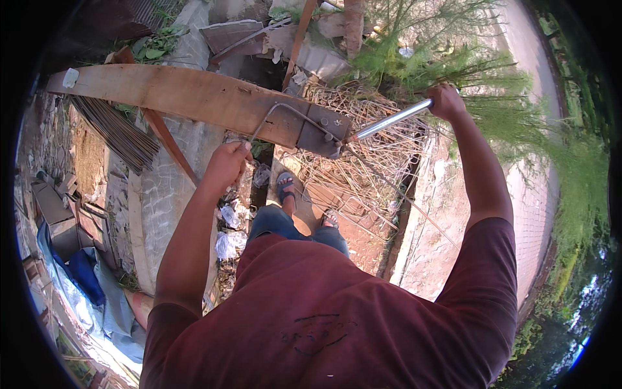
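Observation:
A dark metal plate with pins [312, 136] is on the right end of a long wooden plank [188, 100]. A thin rod [285, 106] bent into an angular hook lies across the plate; its straight length extends down to the right. My left hand [228, 163] is closed on the bent rod's end, below the plank. My right hand [446, 102] grips the upper end of a silver metal bar [392, 121], whose lower end meets the pins on the plate.
A pile of bent metal rods [363, 181] lies by my feet [288, 191]. A bundle of straight rods [120, 129] sits at left, with a blue tarpaulin [87, 279] and rubble beyond. Feathery green branches [414, 58] hang over a paved path [525, 162] at right.

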`<state>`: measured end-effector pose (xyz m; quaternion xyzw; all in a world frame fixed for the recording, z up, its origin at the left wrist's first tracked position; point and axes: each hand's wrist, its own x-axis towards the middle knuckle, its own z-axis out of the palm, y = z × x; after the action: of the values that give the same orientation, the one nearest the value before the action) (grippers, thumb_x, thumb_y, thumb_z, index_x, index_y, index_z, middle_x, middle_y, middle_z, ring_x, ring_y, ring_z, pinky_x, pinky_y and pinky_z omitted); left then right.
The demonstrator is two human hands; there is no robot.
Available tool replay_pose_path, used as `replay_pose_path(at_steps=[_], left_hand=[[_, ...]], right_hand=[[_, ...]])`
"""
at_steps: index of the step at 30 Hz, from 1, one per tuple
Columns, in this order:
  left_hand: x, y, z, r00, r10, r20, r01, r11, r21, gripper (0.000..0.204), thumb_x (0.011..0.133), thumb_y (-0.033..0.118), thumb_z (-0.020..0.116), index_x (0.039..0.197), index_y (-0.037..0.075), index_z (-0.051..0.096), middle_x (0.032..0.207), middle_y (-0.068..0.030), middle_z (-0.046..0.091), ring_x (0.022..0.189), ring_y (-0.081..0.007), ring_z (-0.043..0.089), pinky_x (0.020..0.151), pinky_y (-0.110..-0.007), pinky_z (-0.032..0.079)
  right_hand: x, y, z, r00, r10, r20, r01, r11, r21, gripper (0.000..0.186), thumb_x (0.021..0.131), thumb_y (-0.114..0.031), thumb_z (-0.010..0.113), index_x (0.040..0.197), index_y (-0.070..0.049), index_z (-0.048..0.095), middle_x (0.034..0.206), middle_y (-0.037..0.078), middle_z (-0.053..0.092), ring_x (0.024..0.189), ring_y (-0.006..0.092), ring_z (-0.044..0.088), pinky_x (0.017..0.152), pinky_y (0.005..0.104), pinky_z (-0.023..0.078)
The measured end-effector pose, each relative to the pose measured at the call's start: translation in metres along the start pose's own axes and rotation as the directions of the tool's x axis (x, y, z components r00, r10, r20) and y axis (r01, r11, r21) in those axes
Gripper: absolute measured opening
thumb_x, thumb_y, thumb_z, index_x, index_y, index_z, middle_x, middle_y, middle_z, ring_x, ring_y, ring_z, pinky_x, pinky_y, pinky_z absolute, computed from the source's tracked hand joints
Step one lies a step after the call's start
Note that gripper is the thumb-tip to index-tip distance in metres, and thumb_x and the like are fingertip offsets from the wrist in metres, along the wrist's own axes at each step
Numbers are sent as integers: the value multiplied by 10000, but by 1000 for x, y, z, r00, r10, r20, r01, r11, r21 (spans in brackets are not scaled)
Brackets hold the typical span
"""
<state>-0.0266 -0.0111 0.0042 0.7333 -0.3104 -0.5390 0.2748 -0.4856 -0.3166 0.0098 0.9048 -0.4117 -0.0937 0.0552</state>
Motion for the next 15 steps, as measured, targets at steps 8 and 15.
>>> replay_pose_path(at_steps=[8, 15], left_hand=[[-80, -44, 28, 523, 742, -419, -337, 631, 699, 347, 897, 281, 592, 1088, -8, 568, 1060, -211, 594, 1021, -399, 553, 886, -455, 434], [-194, -85, 196, 971, 237, 10, -233, 959, -160, 418, 944, 371, 546, 1173, 21, 564, 947, -88, 645, 903, -161, 605, 822, -317, 478]], right_hand=[[-32, -16, -17, 986, 165, -6, -165, 986, 16, 122, 710, -195, 610, 779, -107, 657, 816, 158, 665, 827, 355, 632, 804, 455, 474], [-100, -38, 8, 952, 282, -117, -272, 958, 95, 188, 750, -240, 577, 850, -126, 688, 892, 150, 684, 874, 346, 654, 775, 445, 496]])
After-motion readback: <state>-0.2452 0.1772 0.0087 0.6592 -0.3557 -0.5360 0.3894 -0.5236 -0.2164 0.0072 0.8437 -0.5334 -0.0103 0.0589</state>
